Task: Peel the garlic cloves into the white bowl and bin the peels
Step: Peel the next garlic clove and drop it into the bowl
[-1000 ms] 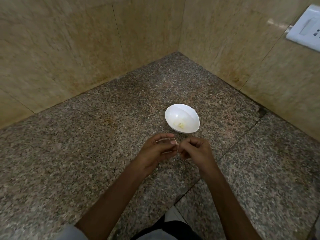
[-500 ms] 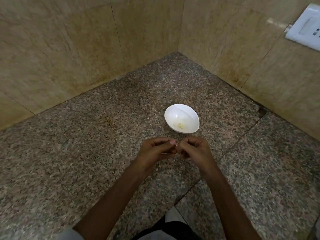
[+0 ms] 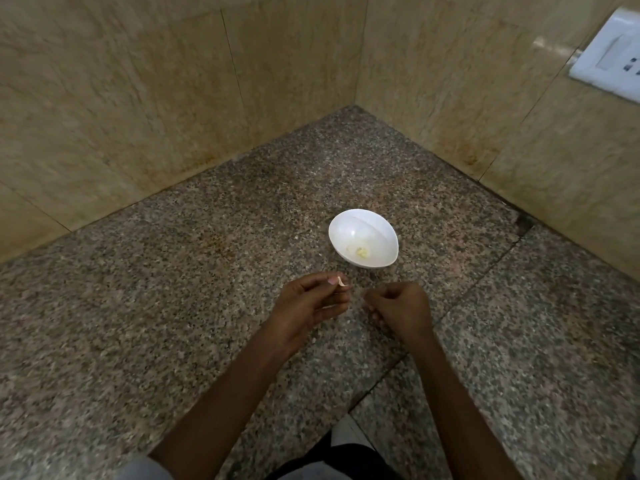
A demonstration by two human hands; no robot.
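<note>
Nearby, white bowl (image 3: 350,231), wall socket (image 3: 606,64), granite counter (image 3: 166,306)

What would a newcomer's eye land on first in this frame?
The white bowl stands out on the speckled granite counter near the tiled corner, with a few yellowish bits at its bottom. Just in front of it, the left hand pinches a pale sliver, while the right hand is curled beside it, contents hidden. A white switch plate sits on the wall at upper right.
</note>
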